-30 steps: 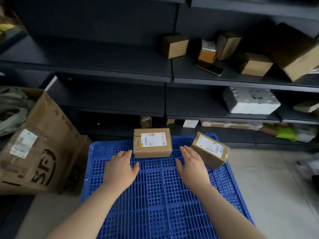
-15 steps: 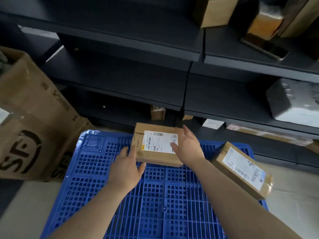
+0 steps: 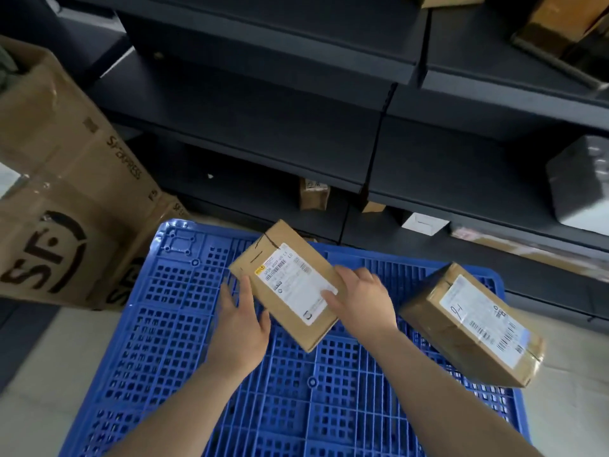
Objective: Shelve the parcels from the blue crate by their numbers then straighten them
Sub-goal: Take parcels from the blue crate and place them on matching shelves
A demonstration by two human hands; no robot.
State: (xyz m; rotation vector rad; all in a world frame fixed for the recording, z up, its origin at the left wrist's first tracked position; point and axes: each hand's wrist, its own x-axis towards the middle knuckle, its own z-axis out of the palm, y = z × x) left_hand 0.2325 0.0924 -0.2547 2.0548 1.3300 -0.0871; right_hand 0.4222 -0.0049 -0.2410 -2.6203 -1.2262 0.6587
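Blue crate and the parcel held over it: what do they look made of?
Blue crate: probably moulded rigid plastic, slightly glossy, judging by the uniform colour and the grid of holes. Held parcel: brown cardboard, matte, with folded edges and a white printed paper label.

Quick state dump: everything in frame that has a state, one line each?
centre parcel, label up, turned diagonally on the blue crate; lifted or resting, cannot tell.
right-edge parcel, label up, untouched, at the crate's right edge.
right hand, grips the centre parcel, thumb on its label.
left hand, fingers straight, against the centre parcel's edge.
small parcel, upright on the bottom shelf.
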